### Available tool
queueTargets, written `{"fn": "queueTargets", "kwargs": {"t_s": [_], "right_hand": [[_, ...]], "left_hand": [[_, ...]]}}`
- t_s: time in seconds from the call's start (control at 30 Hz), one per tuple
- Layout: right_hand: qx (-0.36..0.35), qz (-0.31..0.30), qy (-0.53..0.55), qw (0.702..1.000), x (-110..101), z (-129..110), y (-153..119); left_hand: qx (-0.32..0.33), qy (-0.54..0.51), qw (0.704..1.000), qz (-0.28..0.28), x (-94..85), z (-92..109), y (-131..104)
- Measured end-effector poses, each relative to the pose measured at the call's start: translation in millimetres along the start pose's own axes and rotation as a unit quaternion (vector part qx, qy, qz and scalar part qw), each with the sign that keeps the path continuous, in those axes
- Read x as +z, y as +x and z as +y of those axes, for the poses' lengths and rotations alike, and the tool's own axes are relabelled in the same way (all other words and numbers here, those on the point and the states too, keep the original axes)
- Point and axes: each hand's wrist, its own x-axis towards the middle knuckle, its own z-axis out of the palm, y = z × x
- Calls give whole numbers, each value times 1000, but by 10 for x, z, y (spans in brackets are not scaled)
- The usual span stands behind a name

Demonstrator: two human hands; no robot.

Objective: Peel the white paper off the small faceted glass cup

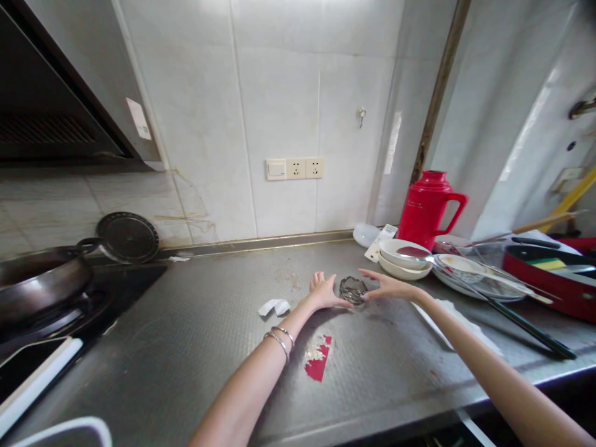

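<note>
A small round, dark, see-through-looking thing with a wavy, faceted rim [352, 290] lies on the steel counter; I cannot make out its exact kind. My left hand [323, 290] is at its left side, fingers apart and thumb pointing toward it. On the right, my right hand [384, 287] has its fingers stretched out, the thumb at or very near the rim. Whether either hand presses on it is hard to tell. A crumpled white paper piece [274, 307] lies left of my left hand. Nearer to me is a torn red paper scrap [319, 360].
Stacked white bowls [404, 267], a red thermos jug [426, 208], plates with utensils [479, 279] and a red pan [549, 279] crowd the right side. A long dark handle [531, 326] slants toward the front edge. At left, a metal pot [44, 279] sits on the stove.
</note>
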Motion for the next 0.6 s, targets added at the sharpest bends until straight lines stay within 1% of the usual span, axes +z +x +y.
{"fn": "queueTargets", "kwargs": {"t_s": [0.07,0.17,0.2,0.27,0.33,0.4,0.43,0.5,0.6], "right_hand": [[9,41,42,998,-102,-30,34],[-7,128,72,989,-202,-146,175],[-22,152,75,985,-204,-211,242],[-63,174,81,979,-150,-383,384],[-85,170,83,978,-23,-600,509],[-116,165,63,978,156,-836,594],[-129,157,48,978,257,-953,619],[-132,143,9,981,472,-1167,645],[-146,112,-52,981,811,-1403,660]], "left_hand": [[-11,11,1000,14,-78,-61,-36],[-34,34,997,61,-246,-219,-132],[-48,43,995,78,-309,-291,-178],[-86,63,988,108,-439,-460,-293],[-130,86,979,128,-570,-653,-438],[-161,96,972,144,-703,-857,-606],[-173,100,968,152,-770,-960,-696],[-194,103,963,154,-905,-1164,-880],[-226,111,954,160,-1089,-1447,-1153]]}}
